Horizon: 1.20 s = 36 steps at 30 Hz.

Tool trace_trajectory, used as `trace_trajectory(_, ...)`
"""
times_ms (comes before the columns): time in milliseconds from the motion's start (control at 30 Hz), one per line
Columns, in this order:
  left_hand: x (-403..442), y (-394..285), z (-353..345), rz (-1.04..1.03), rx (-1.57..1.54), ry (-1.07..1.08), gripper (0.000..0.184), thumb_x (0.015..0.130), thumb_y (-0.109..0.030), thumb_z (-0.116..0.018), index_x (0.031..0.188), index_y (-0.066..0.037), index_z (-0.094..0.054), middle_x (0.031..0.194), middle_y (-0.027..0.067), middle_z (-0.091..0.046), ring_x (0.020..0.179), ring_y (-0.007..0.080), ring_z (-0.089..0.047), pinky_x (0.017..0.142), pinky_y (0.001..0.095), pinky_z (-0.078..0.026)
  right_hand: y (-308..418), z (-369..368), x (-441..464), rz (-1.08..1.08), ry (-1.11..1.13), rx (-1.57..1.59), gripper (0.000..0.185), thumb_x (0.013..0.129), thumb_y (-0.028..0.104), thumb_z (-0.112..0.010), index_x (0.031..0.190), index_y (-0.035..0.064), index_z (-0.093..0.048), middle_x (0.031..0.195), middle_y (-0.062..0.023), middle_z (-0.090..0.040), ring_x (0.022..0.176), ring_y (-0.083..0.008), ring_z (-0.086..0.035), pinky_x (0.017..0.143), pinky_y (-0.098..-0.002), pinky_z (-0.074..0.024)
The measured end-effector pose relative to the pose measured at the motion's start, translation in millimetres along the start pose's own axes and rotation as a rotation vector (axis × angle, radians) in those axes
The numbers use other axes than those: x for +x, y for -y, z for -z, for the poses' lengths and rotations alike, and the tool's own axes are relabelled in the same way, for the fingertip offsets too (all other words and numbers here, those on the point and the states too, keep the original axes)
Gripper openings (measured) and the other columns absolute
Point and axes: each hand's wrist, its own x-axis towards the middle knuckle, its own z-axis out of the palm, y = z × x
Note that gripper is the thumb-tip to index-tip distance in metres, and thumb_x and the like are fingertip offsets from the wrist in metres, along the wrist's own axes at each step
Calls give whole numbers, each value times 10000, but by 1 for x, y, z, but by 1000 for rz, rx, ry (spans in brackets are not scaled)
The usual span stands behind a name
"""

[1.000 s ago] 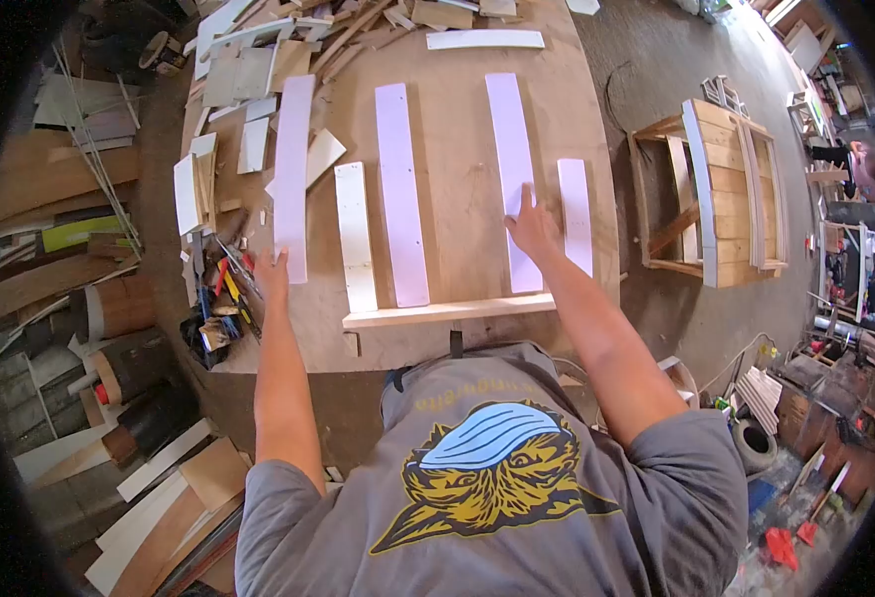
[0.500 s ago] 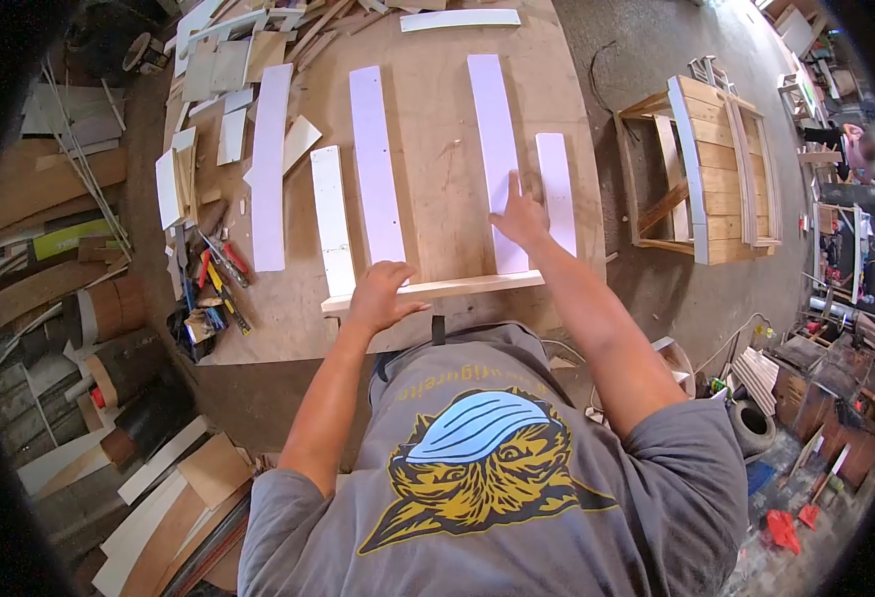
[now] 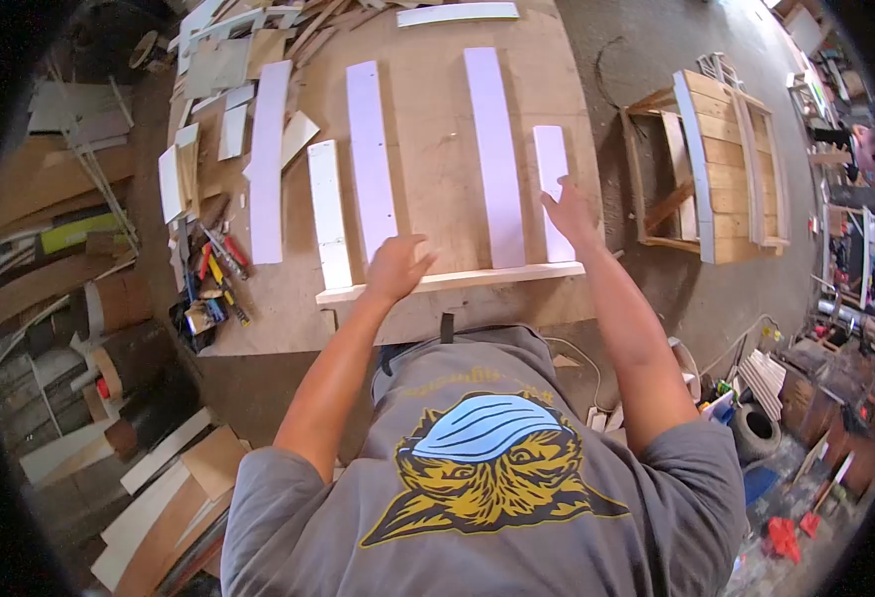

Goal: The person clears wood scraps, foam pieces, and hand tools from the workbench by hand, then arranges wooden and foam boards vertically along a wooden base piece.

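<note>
My left hand (image 3: 397, 267) is open over the lower end of a long pale board (image 3: 371, 164), beside the wooden strip (image 3: 457, 280) along the table's near edge. Thumb and fingers are apart. My right hand (image 3: 571, 211) is open at the short pale board (image 3: 551, 164) on the right, its fingers on or just over that board. Between my hands lies another long pale board (image 3: 495, 149). A short white board (image 3: 329, 219) is left of my left hand. Farther left lies a separate long board (image 3: 269, 169).
Wood offcuts (image 3: 220, 68) are heaped at the table's back left. Hand tools (image 3: 220, 269) lie at its left edge. One white board (image 3: 457, 14) is at the back. A slatted wooden frame (image 3: 736, 169) stands on the floor at right. A person (image 3: 867, 149) is far right.
My left hand has moved right from the far-left board to the strip's area. My right hand has shifted from the long board to the short one on the right.
</note>
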Motion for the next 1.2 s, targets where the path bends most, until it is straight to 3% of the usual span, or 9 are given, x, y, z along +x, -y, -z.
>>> trace_trajectory(100,13,-19,-13,26,-35,122,531,965,-489,-703,1236,-33,-722,1228,197,-721,1176,391,-657,1011,470,-524,33,9,-25,76,28,-14,656,951,463,-667,1430,33,-538,1293,-283,-661,1202,-451,-653,1025,-526,-528)
trace_trajectory(200,23,-27,-29,94,-30,203,524,963,-477,-709,1262,-48,-719,1258,207,-712,1220,387,-644,1057,454,-502,59,-3,-27,58,132,-21,805,902,509,-738,1464,5,-460,1275,-289,-664,1204,-436,-656,1004,-539,-541)
trace_trajectory(333,49,-40,-39,94,133,354,525,958,-473,-702,1365,-141,-675,1426,179,-623,1313,381,-584,1092,489,-486,82,-6,-24,-24,184,21,910,851,495,-804,1501,10,-390,1261,-265,-680,1169,-429,-681,948,-536,-574)
trace_trajectory(467,67,-38,-55,-7,395,446,536,982,-479,-656,1473,-269,-604,1639,125,-426,1475,378,-434,1174,540,-409,72,-35,-7,6,183,-50,1242,833,569,-792,1645,-49,-85,1204,-281,-713,1098,-414,-724,873,-512,-602)
trace_trajectory(667,75,-36,-68,-30,556,519,557,1006,-501,-614,1527,-314,-550,1716,73,-327,1543,381,-343,1179,586,-376,84,-22,-16,-62,267,-95,1272,817,586,-806,1669,17,-52,1184,-271,-722,1065,-408,-736,846,-518,-609)
trace_trajectory(800,76,-44,-62,-7,577,572,572,1013,-506,-601,1554,-343,-515,1730,64,-300,1566,379,-302,1200,594,-355,87,-19,-23,-20,266,-28,1265,817,505,-844,1665,7,-50,1184,-286,-713,1084,-423,-726,900,-516,-599)
trace_trajectory(1200,77,-47,-57,19,580,591,539,1027,-512,-566,1539,-347,-532,1749,40,-260,1578,350,-296,1194,605,-349,76,-28,-18,-32,246,-83,1196,852,532,-811,1666,10,-108,1238,-256,-709,1105,-399,-728,906,-515,-596)
